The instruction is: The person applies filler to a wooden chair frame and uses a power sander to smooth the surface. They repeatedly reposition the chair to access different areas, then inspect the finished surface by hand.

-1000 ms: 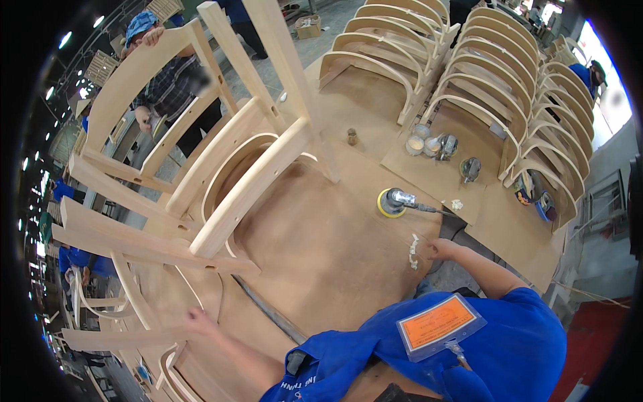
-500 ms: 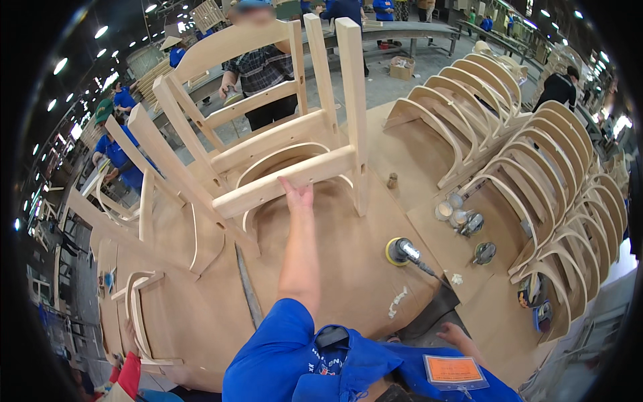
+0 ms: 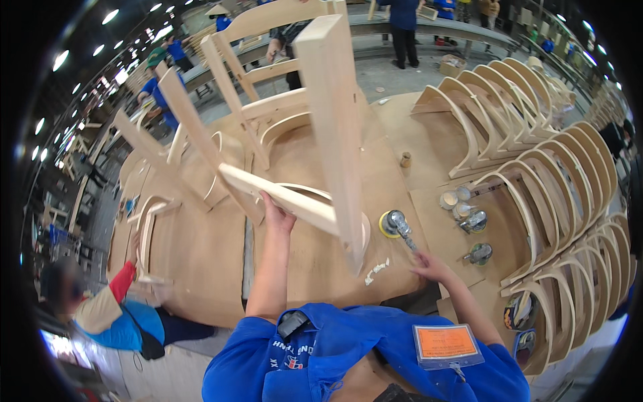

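A pale wooden chair frame (image 3: 331, 134) stands tilted before me, its thick near leg rising close to the camera. My left hand (image 3: 276, 216) is closed round the frame's near rail from below. At the right of the frame, an electric-looking round sander (image 3: 395, 224) with a yellow pad rests on the brown covering. My right hand (image 3: 430, 266) is closed at the sander's hose end, fingers round the hose. White crumpled scraps (image 3: 376, 271) lie beside it.
Rows of curved wooden frames (image 3: 536, 194) stand on the right, with more sanders (image 3: 473, 222) and jars (image 3: 450, 199) near them. A small brown jar (image 3: 405, 159) stands farther off. A co-worker (image 3: 120, 315) stands at the left by another frame (image 3: 146, 231). Others work beyond the table.
The chair frame has turned and its near leg has come closer to me. My left hand still holds the rail. My right hand has moved forward and left to the sander's hose.
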The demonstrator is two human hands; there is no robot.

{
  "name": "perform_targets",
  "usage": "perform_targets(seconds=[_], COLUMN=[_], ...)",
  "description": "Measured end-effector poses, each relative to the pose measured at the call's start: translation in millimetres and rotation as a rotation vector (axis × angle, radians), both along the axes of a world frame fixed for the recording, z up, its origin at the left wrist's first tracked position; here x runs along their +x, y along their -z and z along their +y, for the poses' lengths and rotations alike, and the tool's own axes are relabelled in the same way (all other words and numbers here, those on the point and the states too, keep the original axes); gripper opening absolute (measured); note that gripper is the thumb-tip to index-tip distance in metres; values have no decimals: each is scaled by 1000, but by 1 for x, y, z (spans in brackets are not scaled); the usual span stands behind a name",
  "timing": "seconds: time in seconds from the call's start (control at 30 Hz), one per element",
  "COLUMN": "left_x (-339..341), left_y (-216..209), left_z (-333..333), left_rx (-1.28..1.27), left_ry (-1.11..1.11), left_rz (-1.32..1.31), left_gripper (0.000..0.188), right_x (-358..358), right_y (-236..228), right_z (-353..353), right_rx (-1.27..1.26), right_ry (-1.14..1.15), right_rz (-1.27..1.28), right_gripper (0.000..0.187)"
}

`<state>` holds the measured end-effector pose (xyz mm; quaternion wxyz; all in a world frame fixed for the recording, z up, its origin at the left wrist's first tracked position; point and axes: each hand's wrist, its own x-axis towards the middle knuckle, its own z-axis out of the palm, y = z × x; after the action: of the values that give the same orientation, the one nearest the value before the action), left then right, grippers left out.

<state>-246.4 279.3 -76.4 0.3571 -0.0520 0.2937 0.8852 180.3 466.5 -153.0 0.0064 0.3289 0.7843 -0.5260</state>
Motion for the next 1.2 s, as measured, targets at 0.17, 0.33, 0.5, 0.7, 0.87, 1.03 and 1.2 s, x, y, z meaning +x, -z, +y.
perform_targets(seconds=[0.17, 0.33, 0.5, 0.7, 0.87, 1.03, 1.2], left_x=[49, 49, 16, -7, -31, -68, -107], left_y=[-32, -38, -43, -52, -45, -35, -14], left_z=[-61, -100, -111, -97, -66, -50, -52], left_rx=[-137, -469, -598, -636, -664, -658, -620], left_ry=[48, 181, 463, 804, 949, 1084, 1188], left_rz=[386, 157, 192, 295, 320, 312, 307], left_gripper=[55, 60, 70, 74, 79, 82, 86], right_x=[-86, -117, -120, -127, -120, -125, -138], right_y=[-92, -103, -81, -74, -66, -37, 26], right_z=[-46, -101, -121, -129, -125, -138, -167], right_rx=[85, -44, -86, -4, -135, -351, -864], right_ry=[-534, -825, -927, -916, -827, -668, -756], right_rz=[355, 434, 381, 342, 258, 243, 92], right_gripper=[71, 74, 73, 70, 66, 56, 52])
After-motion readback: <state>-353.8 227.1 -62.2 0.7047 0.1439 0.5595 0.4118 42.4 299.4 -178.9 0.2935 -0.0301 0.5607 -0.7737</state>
